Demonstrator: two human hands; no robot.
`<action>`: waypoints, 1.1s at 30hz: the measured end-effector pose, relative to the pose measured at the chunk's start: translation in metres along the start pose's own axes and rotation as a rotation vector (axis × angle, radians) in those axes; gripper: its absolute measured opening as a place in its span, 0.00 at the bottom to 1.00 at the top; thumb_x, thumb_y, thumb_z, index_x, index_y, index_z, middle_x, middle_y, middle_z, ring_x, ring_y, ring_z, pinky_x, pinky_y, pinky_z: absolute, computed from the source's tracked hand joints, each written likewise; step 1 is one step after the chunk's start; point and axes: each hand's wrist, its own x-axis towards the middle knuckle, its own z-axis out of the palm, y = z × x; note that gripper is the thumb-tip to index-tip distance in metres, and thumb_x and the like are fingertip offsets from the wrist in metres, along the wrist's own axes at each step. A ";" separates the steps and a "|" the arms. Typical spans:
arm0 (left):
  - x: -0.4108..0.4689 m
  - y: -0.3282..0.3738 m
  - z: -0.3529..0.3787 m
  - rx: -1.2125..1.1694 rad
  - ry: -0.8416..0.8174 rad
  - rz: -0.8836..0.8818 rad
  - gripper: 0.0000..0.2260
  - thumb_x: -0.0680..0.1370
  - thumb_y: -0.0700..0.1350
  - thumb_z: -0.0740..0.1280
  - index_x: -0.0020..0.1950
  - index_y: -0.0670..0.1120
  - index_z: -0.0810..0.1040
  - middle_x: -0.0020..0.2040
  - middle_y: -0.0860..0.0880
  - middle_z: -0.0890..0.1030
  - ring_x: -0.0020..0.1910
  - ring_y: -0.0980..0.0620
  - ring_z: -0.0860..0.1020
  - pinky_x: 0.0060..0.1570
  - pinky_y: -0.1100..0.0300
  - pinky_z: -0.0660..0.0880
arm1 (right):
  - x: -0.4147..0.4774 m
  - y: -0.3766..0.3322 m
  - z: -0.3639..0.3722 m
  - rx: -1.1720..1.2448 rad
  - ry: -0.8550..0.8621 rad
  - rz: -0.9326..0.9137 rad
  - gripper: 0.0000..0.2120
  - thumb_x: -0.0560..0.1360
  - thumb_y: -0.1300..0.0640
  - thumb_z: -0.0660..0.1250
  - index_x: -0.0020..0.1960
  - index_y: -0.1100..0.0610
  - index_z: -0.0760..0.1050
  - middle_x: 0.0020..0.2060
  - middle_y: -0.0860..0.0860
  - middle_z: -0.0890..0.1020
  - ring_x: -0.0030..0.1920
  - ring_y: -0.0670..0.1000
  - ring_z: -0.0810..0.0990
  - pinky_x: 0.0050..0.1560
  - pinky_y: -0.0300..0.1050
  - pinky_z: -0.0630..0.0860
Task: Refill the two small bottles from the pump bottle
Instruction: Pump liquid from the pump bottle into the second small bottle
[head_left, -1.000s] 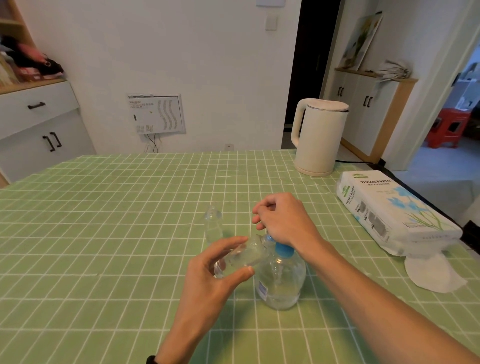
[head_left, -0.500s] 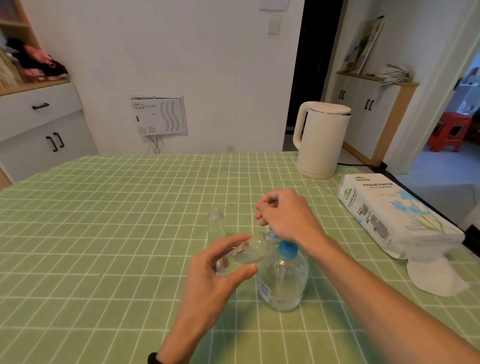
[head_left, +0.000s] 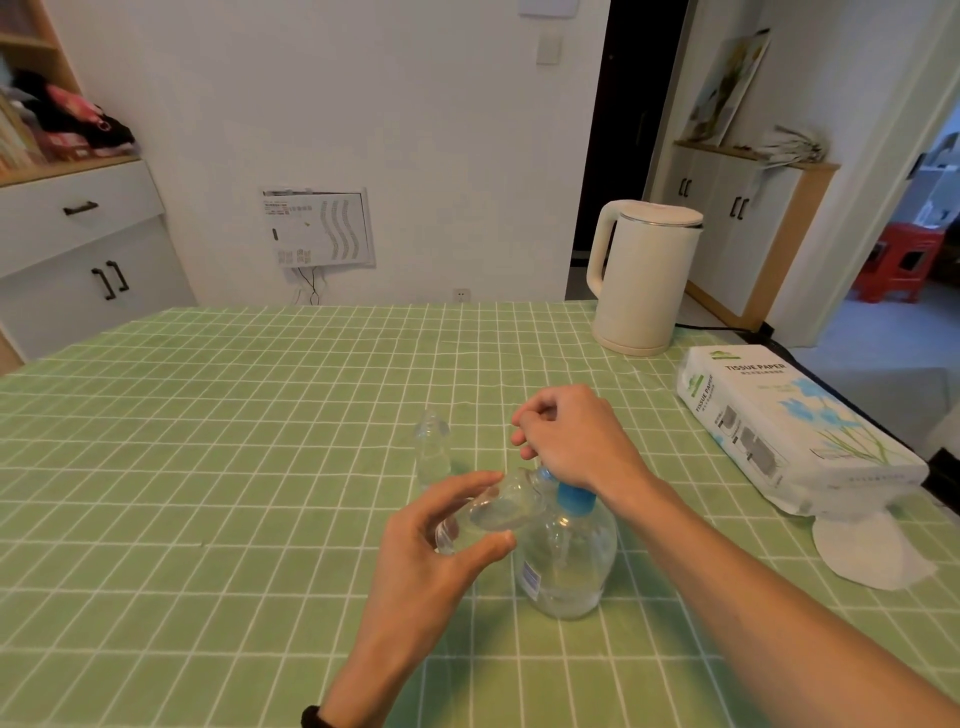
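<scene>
Refilling, first bottle under the spout. The left hand (head_left: 441, 540) held one small bottle (head_left: 498, 506) between thumb and fingers, clamped round its clear body and tilted so that its mouth met the spout of the pump bottle (head_left: 566, 551), which stood upright on the green checked tablecloth (head_left: 208, 467) near the middle. The right hand (head_left: 571, 441) lay over the pump head with its fingers curled. Whether they gripped the head or merely bore down on it could not be told, since the head was hidden beneath the hand. The second small bottle (head_left: 431, 447) stood apart, just to the far left of the hands; whether it had been filled could not be told. Judged step: dispensing into the first of the two bottles, with how much liquid it held unclear. The next move would call for steady downward strokes on the pump while the held bottle's mouth stayed at the spout — any slip there would spill liquid onto the cloth.
</scene>
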 end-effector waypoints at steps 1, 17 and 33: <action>0.001 0.001 0.000 -0.001 0.002 0.000 0.23 0.68 0.44 0.82 0.59 0.63 0.86 0.59 0.58 0.88 0.62 0.57 0.84 0.64 0.54 0.77 | 0.001 -0.002 -0.001 -0.010 -0.001 -0.006 0.10 0.81 0.58 0.64 0.46 0.55 0.84 0.39 0.49 0.89 0.43 0.53 0.89 0.50 0.60 0.86; 0.000 0.000 0.000 -0.001 0.009 0.013 0.22 0.65 0.54 0.80 0.59 0.65 0.86 0.58 0.59 0.88 0.62 0.58 0.84 0.60 0.64 0.78 | 0.001 0.004 0.003 0.028 0.019 0.005 0.11 0.81 0.59 0.65 0.45 0.56 0.85 0.39 0.48 0.89 0.41 0.52 0.89 0.50 0.60 0.86; 0.001 -0.001 0.001 0.022 0.024 0.033 0.23 0.67 0.46 0.81 0.59 0.65 0.86 0.57 0.60 0.88 0.61 0.58 0.84 0.59 0.68 0.78 | 0.002 0.005 0.002 0.078 0.032 -0.015 0.13 0.82 0.59 0.64 0.44 0.52 0.84 0.38 0.49 0.89 0.39 0.47 0.88 0.46 0.49 0.86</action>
